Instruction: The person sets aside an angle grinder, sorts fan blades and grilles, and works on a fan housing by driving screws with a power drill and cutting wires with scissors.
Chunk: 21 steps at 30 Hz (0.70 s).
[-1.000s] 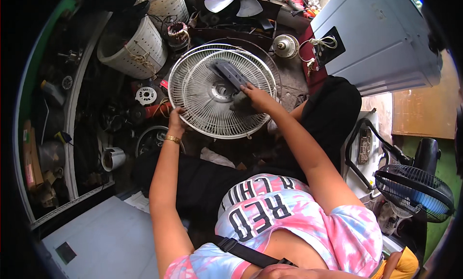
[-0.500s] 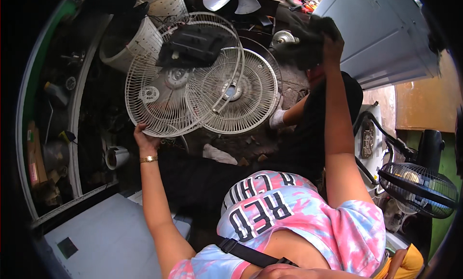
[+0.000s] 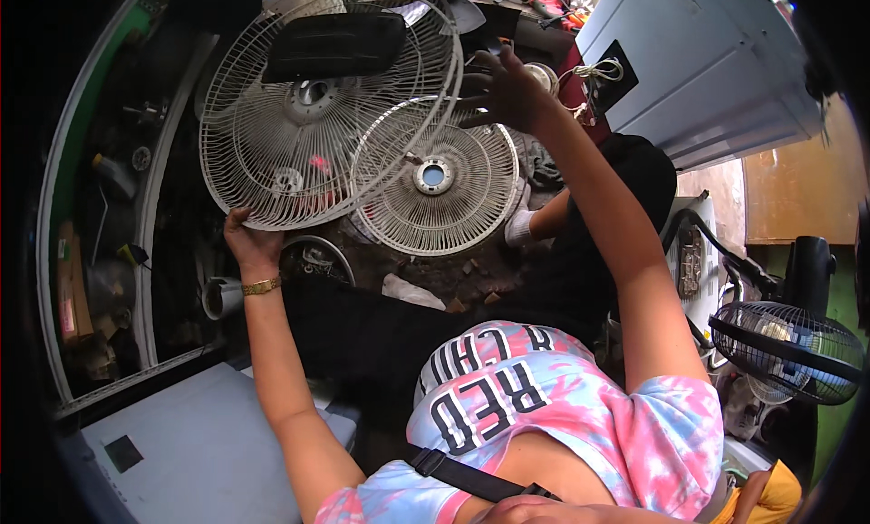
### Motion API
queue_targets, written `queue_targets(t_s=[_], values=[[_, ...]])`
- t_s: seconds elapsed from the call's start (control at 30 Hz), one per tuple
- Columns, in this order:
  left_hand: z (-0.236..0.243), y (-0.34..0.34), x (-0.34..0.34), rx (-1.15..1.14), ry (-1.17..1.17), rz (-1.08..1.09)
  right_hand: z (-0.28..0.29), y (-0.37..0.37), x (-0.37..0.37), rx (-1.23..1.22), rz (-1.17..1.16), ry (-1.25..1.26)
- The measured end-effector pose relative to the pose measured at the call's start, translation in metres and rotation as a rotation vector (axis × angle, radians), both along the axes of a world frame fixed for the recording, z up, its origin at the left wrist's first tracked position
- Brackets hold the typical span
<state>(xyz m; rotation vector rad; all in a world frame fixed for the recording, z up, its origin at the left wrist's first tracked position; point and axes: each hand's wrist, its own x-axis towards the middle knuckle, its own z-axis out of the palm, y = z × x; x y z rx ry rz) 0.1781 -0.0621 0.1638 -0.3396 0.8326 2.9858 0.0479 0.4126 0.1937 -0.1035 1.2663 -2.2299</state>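
My left hand is closed on the near rim of a large off-white wire fan grille, tilted up in front of me. A flat black plastic piece shows across the grille's upper part; whether it rests on it or lies behind, I cannot tell. My right hand is raised beside the grille's right rim, fingers spread, holding nothing. Below and partly behind, a second round grille with an open centre ring lies on the ground.
A black panel with a looped pale cord leans by the grey cabinet. My sock-covered foot is beside the lower grille. A black fan stands at right, a shelf at left. A white cloth lies near my legs.
My right hand has let go of a blurred dark thing and moved left toward the grille. My left hand and the held grille have shifted left and slightly up, uncovering more of the lower grille.
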Motion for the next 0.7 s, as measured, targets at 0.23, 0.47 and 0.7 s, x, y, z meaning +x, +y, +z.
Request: queue_targets(t_s=[0.23, 0.47, 0.7], values=[[0.054, 0.044, -0.028, -0.075, -0.053, -0.155, 0.073, 0.017, 0.021, 0.029, -0.211, -0.041], [0.199, 0.113, -0.071, -0.224, 0.4, -0.271, 0.211, 0.098, 0.053, 0.035, -0.35, 0.243], [0.116, 0.143, -0.129, -0.958, 0.638, -0.025, 0.308, 0.228, 0.092, 0.307, -0.592, 0.368]])
